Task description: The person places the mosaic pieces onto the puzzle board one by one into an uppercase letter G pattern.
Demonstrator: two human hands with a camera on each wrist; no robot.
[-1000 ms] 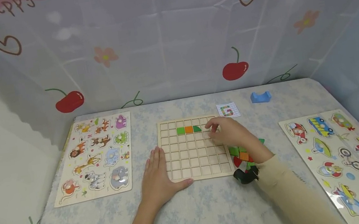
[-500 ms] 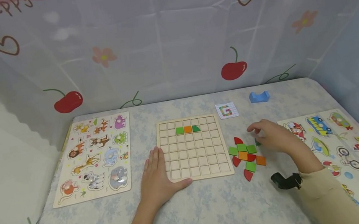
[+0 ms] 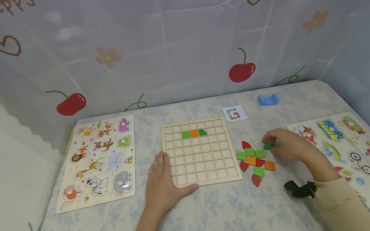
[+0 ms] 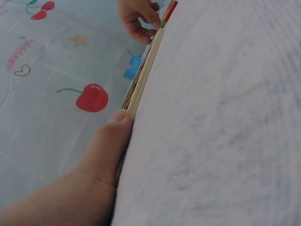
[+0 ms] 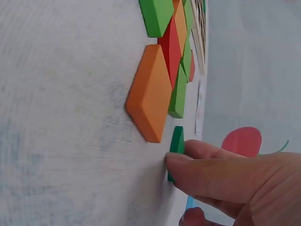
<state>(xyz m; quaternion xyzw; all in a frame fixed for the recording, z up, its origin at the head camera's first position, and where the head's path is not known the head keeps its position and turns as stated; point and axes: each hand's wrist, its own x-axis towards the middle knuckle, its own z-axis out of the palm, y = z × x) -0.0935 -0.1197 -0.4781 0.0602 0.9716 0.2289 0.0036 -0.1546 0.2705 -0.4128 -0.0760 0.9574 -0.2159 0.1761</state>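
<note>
My right hand pinches a dark green quarter-circle block between thumb and finger, at the right of the loose blocks. My left hand lies with straight fingers along the left edge of the wooden grid board, its thumb at the board's front edge. In the left wrist view, the thumb touches the board's side. Near the board's top, one row holds a light green square, an orange square and a dark green quarter circle.
Loose red, green and orange blocks lie right of the board. Behind them are a pattern card and a blue holder. An animal puzzle lies at left, a vehicle puzzle at right, partly under the right arm.
My right hand has moved from over the grid board rightward to the loose blocks and taken hold of the dark green quarter-circle block. The left hand has stayed in place.
</note>
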